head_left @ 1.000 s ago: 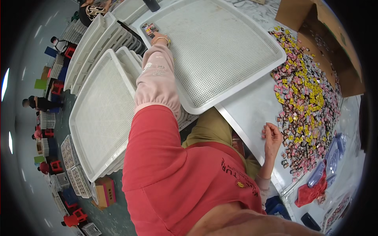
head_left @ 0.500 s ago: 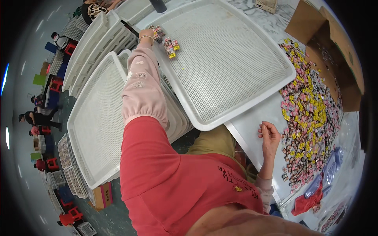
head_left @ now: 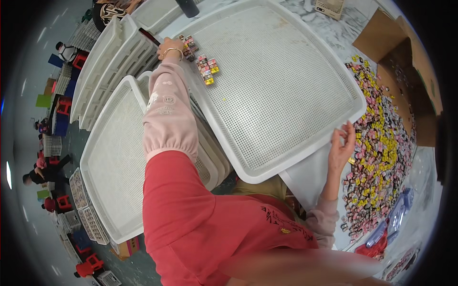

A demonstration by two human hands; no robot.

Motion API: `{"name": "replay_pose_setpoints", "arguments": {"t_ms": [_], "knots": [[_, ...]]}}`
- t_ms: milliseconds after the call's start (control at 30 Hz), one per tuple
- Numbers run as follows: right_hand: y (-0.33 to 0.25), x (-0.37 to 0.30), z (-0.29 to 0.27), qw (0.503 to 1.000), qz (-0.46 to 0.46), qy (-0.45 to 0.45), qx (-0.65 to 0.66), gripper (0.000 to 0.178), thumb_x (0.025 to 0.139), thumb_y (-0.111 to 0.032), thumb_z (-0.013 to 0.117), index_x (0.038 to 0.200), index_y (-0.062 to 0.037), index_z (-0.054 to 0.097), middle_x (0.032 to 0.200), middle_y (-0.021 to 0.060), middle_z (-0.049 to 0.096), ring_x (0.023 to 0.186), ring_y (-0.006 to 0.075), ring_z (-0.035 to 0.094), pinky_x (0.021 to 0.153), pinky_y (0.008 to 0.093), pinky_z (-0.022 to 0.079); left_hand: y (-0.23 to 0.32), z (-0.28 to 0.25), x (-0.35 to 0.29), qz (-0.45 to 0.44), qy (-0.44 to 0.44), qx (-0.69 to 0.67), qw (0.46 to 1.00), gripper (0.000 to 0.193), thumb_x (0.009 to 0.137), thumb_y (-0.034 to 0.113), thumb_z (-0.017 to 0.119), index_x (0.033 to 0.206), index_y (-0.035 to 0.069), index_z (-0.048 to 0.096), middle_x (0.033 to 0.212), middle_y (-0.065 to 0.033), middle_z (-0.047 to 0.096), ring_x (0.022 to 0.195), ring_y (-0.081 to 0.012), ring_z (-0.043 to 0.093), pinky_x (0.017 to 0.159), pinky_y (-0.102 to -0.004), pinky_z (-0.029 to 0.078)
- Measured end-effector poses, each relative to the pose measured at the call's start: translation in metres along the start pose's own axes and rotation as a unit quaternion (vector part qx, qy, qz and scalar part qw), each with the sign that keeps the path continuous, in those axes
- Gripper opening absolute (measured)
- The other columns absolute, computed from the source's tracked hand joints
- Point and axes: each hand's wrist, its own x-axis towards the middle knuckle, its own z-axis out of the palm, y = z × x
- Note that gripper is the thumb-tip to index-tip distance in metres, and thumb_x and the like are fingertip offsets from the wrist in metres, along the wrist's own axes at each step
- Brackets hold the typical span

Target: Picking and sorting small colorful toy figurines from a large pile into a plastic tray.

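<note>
A large white perforated tray (head_left: 267, 176) lies before me. My left hand (head_left: 170, 47), wearing a bracelet, is closed over its far-left rim; its fingertips are partly hidden. Just right of that hand sits a small cluster of dark and pink wrapped pieces (head_left: 190, 46). A second cluster, of pink, dark and yellow pieces (head_left: 208, 71), lies nearer to me on the mesh. My right hand (head_left: 340, 147) is raised beside the tray's near right corner, fingers apart and slightly bent, with nothing visible in them. Next to it spreads a big heap of loose small wrapped pieces (head_left: 377, 148).
An opened cardboard box (head_left: 403, 62) lies behind the heap. Stacked white trays (head_left: 112, 52) stand at left, with another tray stack (head_left: 119, 157) nearer. A dark cylinder (head_left: 188, 7) and small fan (head_left: 329, 7) are at the back. Several people and red stools occupy the far left.
My right hand has risen away from me to the tray's near right corner. My left hand has shifted slightly left, away from the small clusters. The view has tilted a little.
</note>
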Motion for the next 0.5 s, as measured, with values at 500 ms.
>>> {"name": "replay_pose_setpoints", "arguments": {"t_ms": [500], "knots": [[-0.097, 0.093, 0.142, 0.899, 0.036, -0.396, 0.181, 0.032, 0.087, -0.021, 0.057, 0.110, 0.0020, 0.057, 0.095, 0.0071, 0.062, 0.087, 0.0126, 0.059, 0.072, 0.0258, 0.049, -0.039, 0.001, 0.028, 0.103, -0.117, -0.252, 0.955, 0.035, 0.078, 0.019, 0.049, 0.105, -0.002, 0.058, 0.092, -0.0176, 0.062, 0.088, -0.0302, 0.060, 0.076, -0.0414, 0.049]]}}
